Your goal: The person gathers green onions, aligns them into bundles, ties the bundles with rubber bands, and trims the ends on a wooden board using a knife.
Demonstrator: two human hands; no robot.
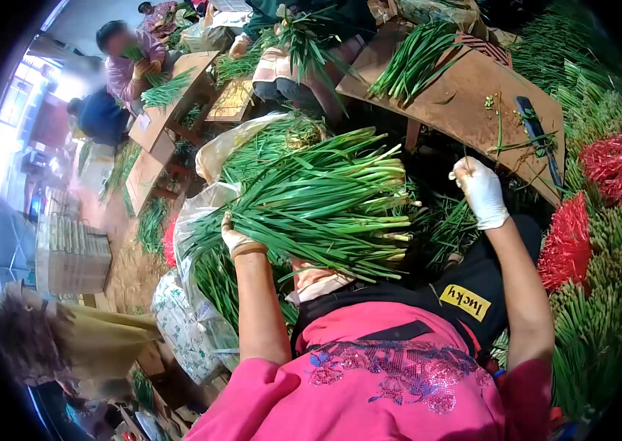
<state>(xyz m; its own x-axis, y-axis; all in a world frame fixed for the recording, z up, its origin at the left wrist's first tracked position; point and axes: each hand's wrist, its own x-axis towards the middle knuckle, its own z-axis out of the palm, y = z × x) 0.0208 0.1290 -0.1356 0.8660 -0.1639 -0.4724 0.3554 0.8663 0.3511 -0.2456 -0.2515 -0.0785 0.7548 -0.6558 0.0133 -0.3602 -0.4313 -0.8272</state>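
A big bundle of garlic chives lies across my lap, its pale cut ends to the right and its leaf tips to the left. My left hand, in a light glove, is closed at the leafy end; the leaves partly hide its fingers. Raised to the right of the stem ends is my right hand in a white glove, apart from the bundle. Its fingertips are pinched together, and whatever they hold is too small to name. Behind the bundle, a pale plastic sack holds more greens.
A wooden board ahead carries chives and a dark-handled knife. Red plastic ties rest on stacked chives at right. Co-workers sit ahead, one holding chives. White crates stand at left.
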